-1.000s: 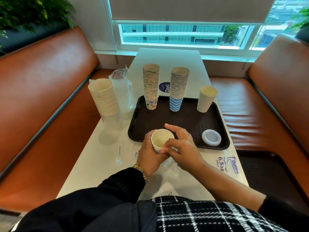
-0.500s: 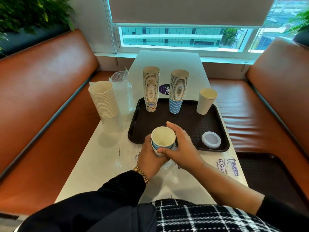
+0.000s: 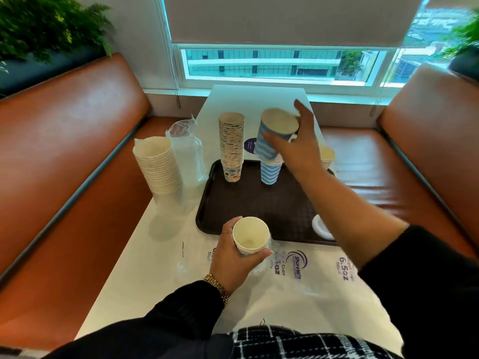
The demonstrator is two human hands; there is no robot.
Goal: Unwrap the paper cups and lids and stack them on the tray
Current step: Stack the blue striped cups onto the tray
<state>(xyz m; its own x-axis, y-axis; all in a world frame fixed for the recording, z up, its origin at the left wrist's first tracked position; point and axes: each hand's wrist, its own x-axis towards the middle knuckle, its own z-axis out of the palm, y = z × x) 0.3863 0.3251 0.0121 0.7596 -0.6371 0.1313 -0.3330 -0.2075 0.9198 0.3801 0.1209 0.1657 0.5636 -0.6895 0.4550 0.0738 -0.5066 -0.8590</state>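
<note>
The right hand (image 3: 295, 149) holds a blue striped cup (image 3: 274, 133) up in the air, with its fingers curled around the side. The cup is tilted and sits just above the blue stack (image 3: 270, 169) at the far side of the brown tray (image 3: 248, 203). The hand hides the top of that stack, so I cannot tell if the cup touches it yet.

The left hand (image 3: 233, 255) grips a short pile of cups (image 3: 251, 235) near the person, just at the near edge of the tray. Clear wrap (image 3: 274, 255) clings around the bottom of that pile.

A tall dotted stack (image 3: 231, 146) stands on the tray to the left of the blue one. A white stack (image 3: 159, 165) waits on the table (image 3: 124, 268) to the far left, with an empty plastic bag (image 3: 188, 149) beside it. A white lid (image 3: 320, 226) lies on the right of the tray.

What could go wrong? The cup is tilted, so it might catch on the rim and not slide in. A hard push could tip the tall blue stack over. It could then knock the dotted stack too, since they stand close. The arm reaches over the tray, so the sleeve could also bump the lid.
</note>
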